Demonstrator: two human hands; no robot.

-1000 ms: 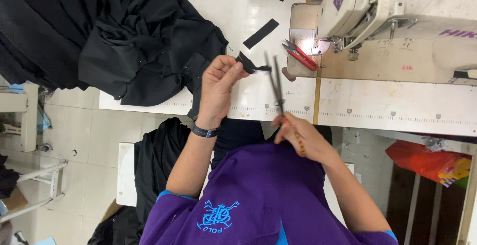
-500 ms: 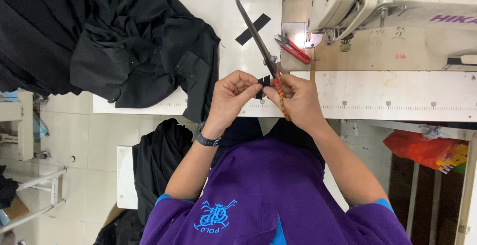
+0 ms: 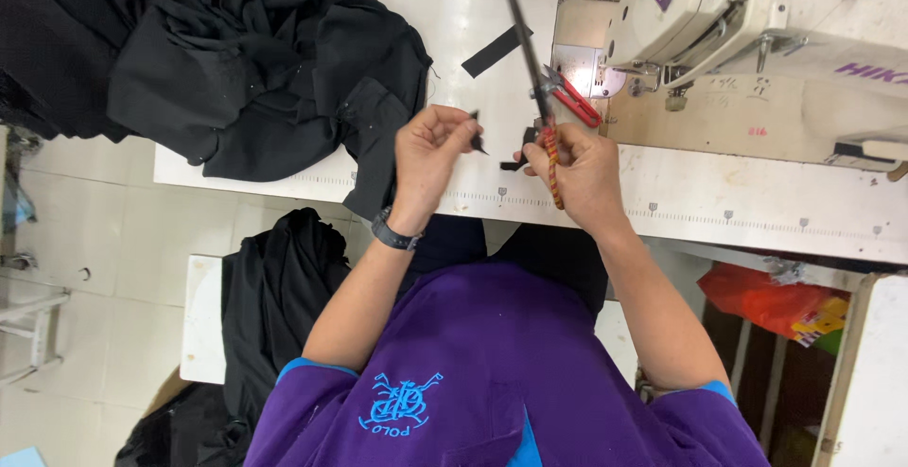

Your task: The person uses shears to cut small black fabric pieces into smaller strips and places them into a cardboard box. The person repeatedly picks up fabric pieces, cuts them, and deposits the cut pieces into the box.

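The person leans over the white table (image 3: 719, 204), both hands raised just above its near edge. The right hand (image 3: 582, 176) is closed around the handle end of a long pair of scissors (image 3: 526, 46), whose grip is wound in red and yellow tape and pokes out below the fist toward the person's body. The blades run up and away, nearly straight across the table with a slight lean to the left, their tips reaching almost to the far edge; the long axis runs from the person's chest toward the back of the table. Held this way, well clear of the surface, the blades stay off the cloth and the tip points away from the body, which looks like the safe way to carry them between cuts. The left hand (image 3: 430, 150) is curled shut, pinching a small black scrap (image 3: 477, 134) between thumb and fingers, kept just beside the blades rather than touching them. A further dark piece shows by the right hand, too small to make out. Beyond lie a black fabric strip (image 3: 497, 51) and red-handled snips (image 3: 570, 98) near the sewing machine (image 3: 757, 13), close at hand. A heap of black garments (image 3: 255, 60) covers the table's left end.
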